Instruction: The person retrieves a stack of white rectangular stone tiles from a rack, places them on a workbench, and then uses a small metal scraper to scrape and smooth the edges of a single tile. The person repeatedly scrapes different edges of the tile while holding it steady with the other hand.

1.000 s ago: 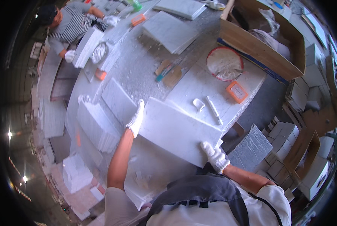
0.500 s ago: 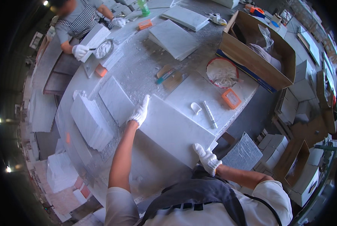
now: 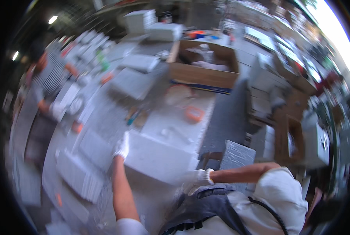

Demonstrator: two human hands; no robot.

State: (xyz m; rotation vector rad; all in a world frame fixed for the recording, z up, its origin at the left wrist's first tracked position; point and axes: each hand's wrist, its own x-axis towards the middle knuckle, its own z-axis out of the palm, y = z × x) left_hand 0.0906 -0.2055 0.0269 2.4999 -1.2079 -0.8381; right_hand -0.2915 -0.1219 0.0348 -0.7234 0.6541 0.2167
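Note:
A pale grey stone tile (image 3: 157, 158), rectangular and flat, lies slanted across the front of the worktable. My left hand (image 3: 122, 148), in a white knit glove, grips its left edge. At the tile's near right corner is my right hand (image 3: 198, 178), also gloved; its fingers are smeared by motion, so their hold cannot be made out. Beyond the tile, a round tub of white paste (image 3: 179, 95) and an orange box-shaped item (image 3: 194, 114) sit on a pale slab. A blurred white tube (image 3: 179, 134) lies nearer the tile.
Stacked tiles (image 3: 81, 176) stand left of my left arm. Across the table a co-worker in a striped apron (image 3: 51, 80) handles slabs. An open cardboard box (image 3: 204, 74) sits at the table's far right. A plastic-wrapped panel (image 3: 237, 156) stands right of the table, near cartons (image 3: 263, 143).
The view has swung to the right, blurring the picture and shifting the table leftward. My left hand stays on the tile's edge; my right hand has turned sideways at its near corner.

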